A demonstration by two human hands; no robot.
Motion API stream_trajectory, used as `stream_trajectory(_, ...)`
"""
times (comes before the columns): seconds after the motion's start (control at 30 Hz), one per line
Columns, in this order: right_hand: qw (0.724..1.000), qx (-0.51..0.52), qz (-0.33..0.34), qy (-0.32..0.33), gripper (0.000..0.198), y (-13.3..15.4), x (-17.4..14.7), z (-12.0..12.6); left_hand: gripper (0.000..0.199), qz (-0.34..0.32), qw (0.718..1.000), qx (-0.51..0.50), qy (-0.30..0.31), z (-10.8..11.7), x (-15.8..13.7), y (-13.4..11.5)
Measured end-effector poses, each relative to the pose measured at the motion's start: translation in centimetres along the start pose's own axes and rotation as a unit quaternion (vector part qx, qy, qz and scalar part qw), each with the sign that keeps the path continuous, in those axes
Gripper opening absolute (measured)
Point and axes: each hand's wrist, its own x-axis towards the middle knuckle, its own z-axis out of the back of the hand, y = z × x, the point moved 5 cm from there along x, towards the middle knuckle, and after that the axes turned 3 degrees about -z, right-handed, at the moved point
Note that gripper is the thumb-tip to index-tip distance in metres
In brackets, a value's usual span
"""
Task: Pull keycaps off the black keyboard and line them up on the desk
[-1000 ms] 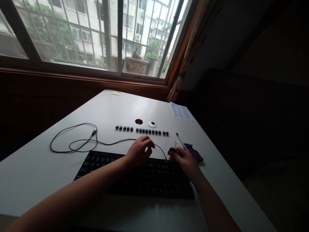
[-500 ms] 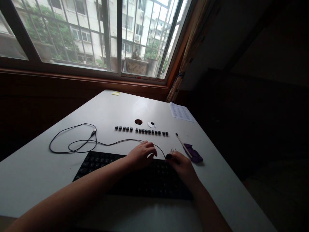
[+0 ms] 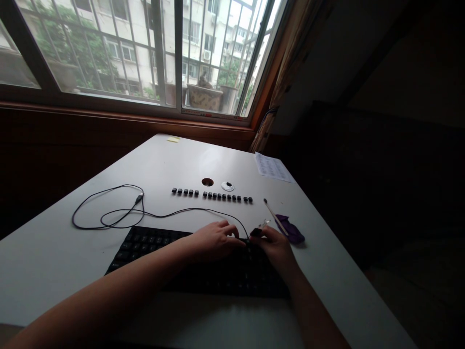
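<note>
A black keyboard (image 3: 152, 238) lies on the white table in front of me, partly hidden under my forearms. Over its upper right part reaches my left hand (image 3: 220, 238), fingers apart, the thumb stretched low toward the keys. I see nothing held in it. My right hand (image 3: 272, 242) is closed on a keycap puller (image 3: 256, 232), a small black handle with thin metal wires, at the keyboard's back right edge. Beyond the keyboard stand several black keycaps (image 3: 218, 196) in a row.
The keyboard's cable (image 3: 174, 213) loops to the left, its plug (image 3: 138, 198) on the table. To the right lie a thin brush (image 3: 273, 213) and a purple cloth (image 3: 293, 232). Farther back are a round table hole (image 3: 208, 182), a white cover (image 3: 228, 186) and a printed sheet (image 3: 274, 167).
My left hand has lowered and moved right, its thumb now closer to the keys by my right hand. The puller has turned in my right hand, with its wires pointing more to the right.
</note>
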Motion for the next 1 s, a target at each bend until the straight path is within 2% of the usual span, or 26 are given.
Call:
stream_trajectory(0.13,0.999,0.034,-0.024,0.022,0.019,-0.2,-0.2,-0.3,0.039,0.005,1.000,0.012,0.014,-0.2,0.0,0.1)
stream_trajectory(0.43,0.994,-0.049,0.068,0.070,0.011,2.2,0.6,-0.3,0.038,0.007,0.999,0.027,0.026,-0.4,-0.1,0.1)
stream_trajectory(0.63,0.991,-0.096,0.091,0.018,0.008,2.2,0.3,-0.5,0.037,0.007,0.999,0.032,0.024,-0.6,0.0,0.2)
stream_trajectory(0.8,0.991,-0.080,0.110,-0.008,0.006,1.7,0.0,-0.4,0.047,0.007,0.997,0.056,0.049,-0.3,0.2,-0.1)
stream_trajectory(1.0,0.996,-0.045,0.072,-0.015,0.006,1.1,-0.1,0.0,0.049,0.001,0.996,0.058,0.070,-0.1,0.3,-0.7)
